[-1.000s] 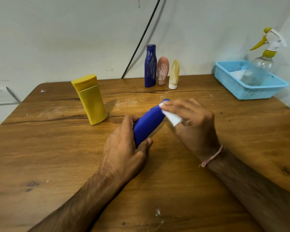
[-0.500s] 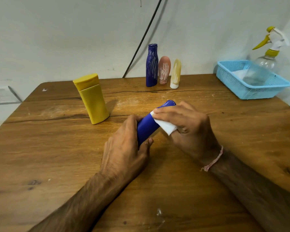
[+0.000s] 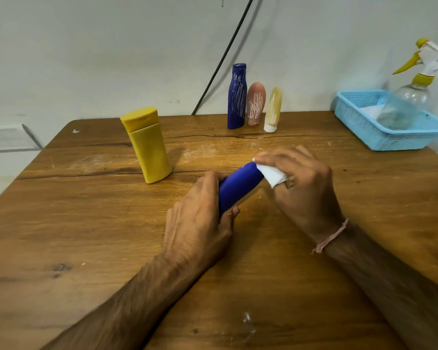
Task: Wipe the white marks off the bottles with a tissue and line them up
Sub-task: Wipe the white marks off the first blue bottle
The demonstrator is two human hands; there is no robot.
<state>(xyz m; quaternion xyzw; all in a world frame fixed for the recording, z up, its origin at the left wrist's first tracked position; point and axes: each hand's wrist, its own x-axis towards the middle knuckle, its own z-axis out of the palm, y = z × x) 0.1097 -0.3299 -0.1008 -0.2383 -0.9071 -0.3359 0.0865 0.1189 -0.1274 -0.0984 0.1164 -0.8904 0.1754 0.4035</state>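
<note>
Grips the lower end of the blue bottle (image 3: pixel 238 185) with the left hand (image 3: pixel 200 223), fingers curled round it, holding it tilted up and away just above the wooden table (image 3: pixel 86 223). Pinches a folded white tissue (image 3: pixel 272 176) in the right hand (image 3: pixel 304 183) and presses it on the bottle's far end. Half a second ago had slid the tissue down toward the middle; now back at the tip, so one full rubbing stroke along the upper body. Shows no white scribble on the side facing the camera; cannot vouch for the hidden side. Probably near done with this one. Leaves the yellow bottle (image 3: pixel 148 147) standing to the left, no marks visible. Still has to wipe the scribbled dark blue bottle (image 3: pixel 237 97), pink bottle (image 3: pixel 256 103) and cream bottle (image 3: pixel 273 109) at the back edge. Keeps a spray bottle (image 3: pixel 410 97) leaning in the light blue basket (image 3: pixel 390 142) at right.
</note>
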